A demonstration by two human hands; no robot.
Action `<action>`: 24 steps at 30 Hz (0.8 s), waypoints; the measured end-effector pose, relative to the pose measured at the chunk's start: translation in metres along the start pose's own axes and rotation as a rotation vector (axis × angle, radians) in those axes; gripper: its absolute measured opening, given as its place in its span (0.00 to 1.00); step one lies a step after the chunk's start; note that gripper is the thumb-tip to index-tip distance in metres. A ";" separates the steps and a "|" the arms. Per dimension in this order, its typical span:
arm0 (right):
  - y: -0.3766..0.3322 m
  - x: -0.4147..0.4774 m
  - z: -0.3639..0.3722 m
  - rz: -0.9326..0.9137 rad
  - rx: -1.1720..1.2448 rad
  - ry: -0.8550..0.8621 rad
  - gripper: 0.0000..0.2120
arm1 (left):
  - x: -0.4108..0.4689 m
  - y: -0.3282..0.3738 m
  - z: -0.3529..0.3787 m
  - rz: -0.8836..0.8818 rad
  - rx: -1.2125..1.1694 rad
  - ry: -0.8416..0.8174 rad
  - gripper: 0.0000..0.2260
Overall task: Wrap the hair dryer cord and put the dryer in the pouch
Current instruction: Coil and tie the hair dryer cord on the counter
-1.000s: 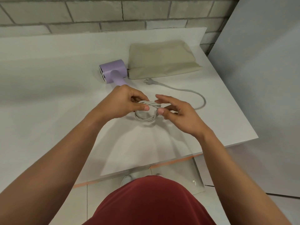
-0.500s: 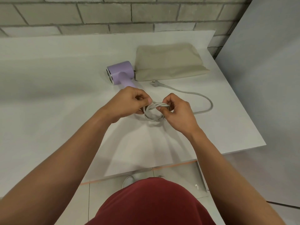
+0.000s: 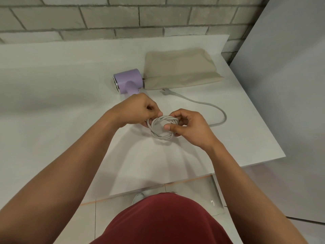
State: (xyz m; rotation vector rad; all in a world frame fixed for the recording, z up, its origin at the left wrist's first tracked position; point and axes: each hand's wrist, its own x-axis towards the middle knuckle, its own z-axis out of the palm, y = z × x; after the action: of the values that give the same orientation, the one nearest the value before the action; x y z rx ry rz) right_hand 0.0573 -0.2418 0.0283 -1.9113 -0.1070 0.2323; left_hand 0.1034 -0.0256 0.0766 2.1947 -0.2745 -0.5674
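**A:** What is on the table?

**B:** A white, flat table (image 3: 52, 120) stands against a grey brick wall (image 3: 123, 16). Near its far side lies a small lilac plastic hair dryer (image 3: 128, 80), on its side. Just to the right of it, touching or nearly touching, lies a flat beige fabric pouch (image 3: 181, 67).

**A:** And the hands?

**B:** Both are in the middle, over the table. The left hand (image 3: 139, 110) is closed, pinching the left side of a coil of pale grey cord (image 3: 162, 127). The right hand (image 3: 190, 128) grips the coil's right side, thumb in front and fingers curled behind. The coil is a small ring of several twisted loops held between them.

**A:** Is all the cord wound?

**B:** No. A loose length runs from behind the right hand, curves out to the right, and bends back to the grey plug (image 3: 167, 92), which lies on the table just in front of the pouch.
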 end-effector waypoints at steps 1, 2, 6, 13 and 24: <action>0.001 -0.001 -0.003 0.015 0.025 -0.037 0.09 | 0.000 -0.001 0.001 0.024 0.014 0.054 0.06; 0.001 -0.002 -0.006 0.032 0.064 -0.074 0.09 | -0.001 -0.002 0.003 0.046 0.025 0.104 0.07; 0.001 -0.007 -0.018 0.055 0.137 -0.157 0.11 | -0.004 -0.009 0.014 0.156 0.098 0.327 0.08; -0.003 -0.002 -0.018 -0.019 0.084 -0.051 0.08 | -0.008 -0.009 0.018 0.192 -0.034 0.520 0.07; -0.004 0.000 -0.024 -0.091 0.058 -0.069 0.09 | 0.010 0.019 -0.014 0.456 0.683 -0.008 0.11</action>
State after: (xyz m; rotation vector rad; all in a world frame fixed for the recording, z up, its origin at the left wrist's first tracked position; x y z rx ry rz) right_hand 0.0623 -0.2623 0.0401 -1.8367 -0.2309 0.2376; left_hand 0.1184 -0.0321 0.0965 2.6407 -1.0701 -0.2369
